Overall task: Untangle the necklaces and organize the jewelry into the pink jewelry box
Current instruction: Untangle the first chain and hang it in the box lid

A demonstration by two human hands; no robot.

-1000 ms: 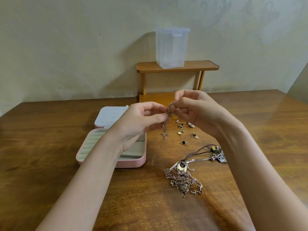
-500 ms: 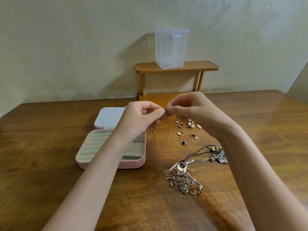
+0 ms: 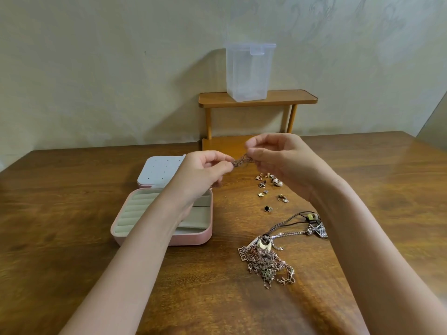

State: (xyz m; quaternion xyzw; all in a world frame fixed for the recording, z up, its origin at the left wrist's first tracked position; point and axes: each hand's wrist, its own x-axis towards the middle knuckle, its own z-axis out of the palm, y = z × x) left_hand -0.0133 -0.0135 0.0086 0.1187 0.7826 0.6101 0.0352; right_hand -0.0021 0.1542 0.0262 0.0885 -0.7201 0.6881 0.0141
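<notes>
Wooden counter below, and both hands are raised above it: the left hand and right hand each pinch an end of a small chain piece, possibly a bracelet. Beside the left forearm sits the open pink jewelry box; the tangled necklaces lie near the right forearm.

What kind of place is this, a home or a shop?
Probably a room in a home: a wooden table against a plain wall, a small wooden shelf holding a clear plastic container, and personal jewelry.
</notes>
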